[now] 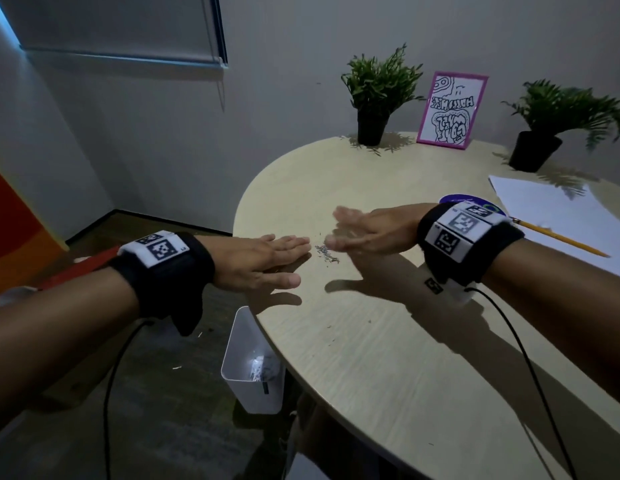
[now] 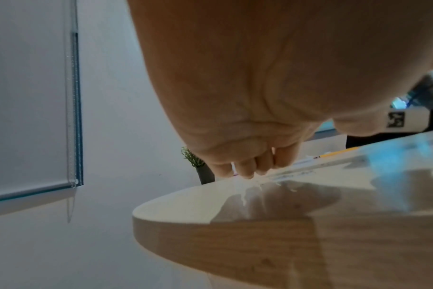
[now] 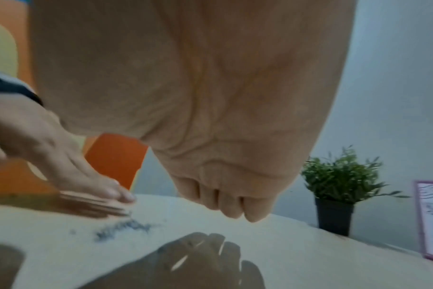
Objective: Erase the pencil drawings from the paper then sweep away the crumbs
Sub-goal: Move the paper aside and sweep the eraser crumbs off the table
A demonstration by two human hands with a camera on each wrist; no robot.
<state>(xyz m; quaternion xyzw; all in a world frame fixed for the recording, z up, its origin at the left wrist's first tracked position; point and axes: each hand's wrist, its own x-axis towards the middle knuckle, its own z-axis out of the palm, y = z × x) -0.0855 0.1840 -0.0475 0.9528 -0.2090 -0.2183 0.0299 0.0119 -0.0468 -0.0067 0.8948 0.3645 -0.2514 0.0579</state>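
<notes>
Left hand stretched forward, palm down, fingers straight and pressed together, thumb spread apart. Right hand reaching in from the right, flat with straight fingers, blurred. Fingertips of both facing each other, near, not touching. Banded wrists.

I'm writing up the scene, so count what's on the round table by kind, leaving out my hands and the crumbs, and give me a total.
Potted plants: 2
Framed pictures: 1
Paper sheets: 1
Pencils: 1
Blue round things, partly hidden behind the right wrist: 1
Total: 6
</notes>
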